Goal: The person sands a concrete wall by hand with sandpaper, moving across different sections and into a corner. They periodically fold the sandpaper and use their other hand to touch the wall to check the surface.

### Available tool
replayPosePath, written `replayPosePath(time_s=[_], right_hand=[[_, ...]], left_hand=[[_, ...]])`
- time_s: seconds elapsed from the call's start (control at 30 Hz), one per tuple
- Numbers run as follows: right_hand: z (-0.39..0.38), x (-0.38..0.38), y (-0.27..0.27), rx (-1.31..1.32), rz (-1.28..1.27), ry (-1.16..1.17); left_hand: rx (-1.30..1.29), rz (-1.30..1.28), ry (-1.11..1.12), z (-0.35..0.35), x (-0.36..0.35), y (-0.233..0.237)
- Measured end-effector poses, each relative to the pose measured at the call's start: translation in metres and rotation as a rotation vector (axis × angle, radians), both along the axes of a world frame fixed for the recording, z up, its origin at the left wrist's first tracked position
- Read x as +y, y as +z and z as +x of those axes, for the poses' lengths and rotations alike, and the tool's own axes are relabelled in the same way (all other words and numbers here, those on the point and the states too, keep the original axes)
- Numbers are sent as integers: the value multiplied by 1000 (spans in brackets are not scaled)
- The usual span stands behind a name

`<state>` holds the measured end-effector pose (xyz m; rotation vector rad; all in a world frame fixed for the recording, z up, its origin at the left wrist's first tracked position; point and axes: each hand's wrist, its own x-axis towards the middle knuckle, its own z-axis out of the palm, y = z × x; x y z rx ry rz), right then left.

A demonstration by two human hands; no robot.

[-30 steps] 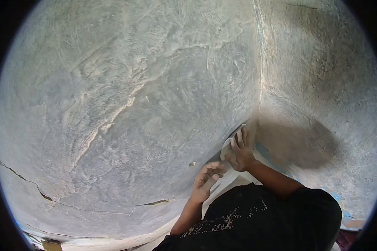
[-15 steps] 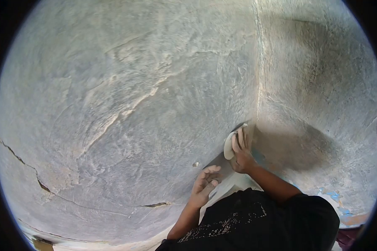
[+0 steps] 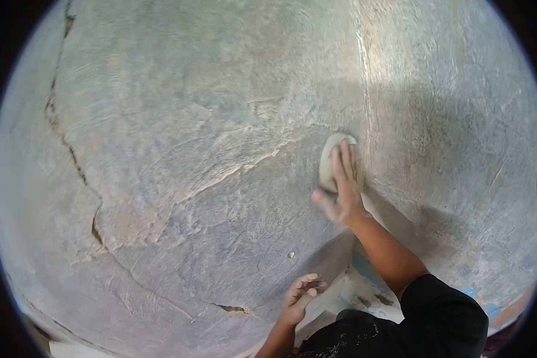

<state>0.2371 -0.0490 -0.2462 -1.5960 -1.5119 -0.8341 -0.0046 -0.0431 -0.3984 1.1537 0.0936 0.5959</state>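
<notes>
My right hand (image 3: 343,190) presses a pale, rounded sheet (image 3: 328,164), perhaps sandpaper, flat against the rough grey wall (image 3: 238,221), just left of the inner corner. Its fingers lie along the sheet and the thumb sticks out to the left, slightly blurred. What the sheet's underside looks like is hidden against the plaster. Lower down, my left hand (image 3: 299,298) is raised close to the wall with nothing in it. Its fingers are loosely bent and apart from the thumb.
A long crack (image 3: 74,158) runs down the left of the wall, and a raised plaster ridge (image 3: 238,170) slants across its middle. A small hole (image 3: 291,255) sits above my left hand. The corner seam (image 3: 364,65) meets a second wall (image 3: 453,143) at right.
My right hand has slid the pale sheet upward along the wall beside the corner, and its arm is more extended. The view has shifted. My left hand stays low and empty.
</notes>
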Motion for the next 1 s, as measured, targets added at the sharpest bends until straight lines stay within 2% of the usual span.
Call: replayPosePath(time_s=[0.07,0.1,0.13,0.2,0.23,0.27,0.3,0.33,0.37,0.4,0.43,0.47,0.5,0.53,0.6,0.67,0.73,0.8,0.87,0.9,0.93,1.0], right_hand=[[-12,6,12,199,174,91],[-17,7,7,-22,109,52],[-17,2,13,-26,104,76],[-9,-2,39,-384,-101,64],[-2,3,51,-191,81,176],[0,10,57,-201,90,203],[2,22,64,-43,225,156],[2,30,72,122,358,108],[-7,28,77,22,304,0],[-14,19,88,28,310,17],[-22,5,100,-135,156,102],[-24,-5,105,-297,-1,184],[-14,1,108,-274,108,234],[-6,8,107,-277,112,238],[4,20,115,108,397,220],[-19,20,113,144,485,211],[-38,-5,112,-201,6,244],[-26,-1,114,-200,-12,253],[-8,13,118,131,331,-9],[-16,14,116,223,357,26],[-23,8,111,218,355,49],[-41,-16,106,-200,-72,325]], left_hand=[[13,261,129,-10,2,26],[-44,372,258,-11,4,36],[-158,493,400,-11,2,54],[-292,812,660,-18,2,92],[-309,1007,773,-26,5,110],[-309,1168,856,-32,7,132],[-308,1332,936,-36,9,157],[-240,1498,1051,-40,11,182],[-160,1662,1159,-43,15,205],[-72,1759,1270,-43,19,224],[24,1853,1372,-42,21,239],[40,1861,1369,-42,22,252],[159,1980,1404,-41,21,264],[274,2095,1443,-40,19,274],[353,2088,1440,-39,18,286],[448,2073,1439,-37,16,290],[529,2113,1546,-33,25,283],[528,2117,1562,-31,27,281],[524,2063,1597,-31,26,277],[547,2053,1611,-30,26,274],[583,2057,1605,-30,26,275],[650,2068,1607,-33,26,276]])
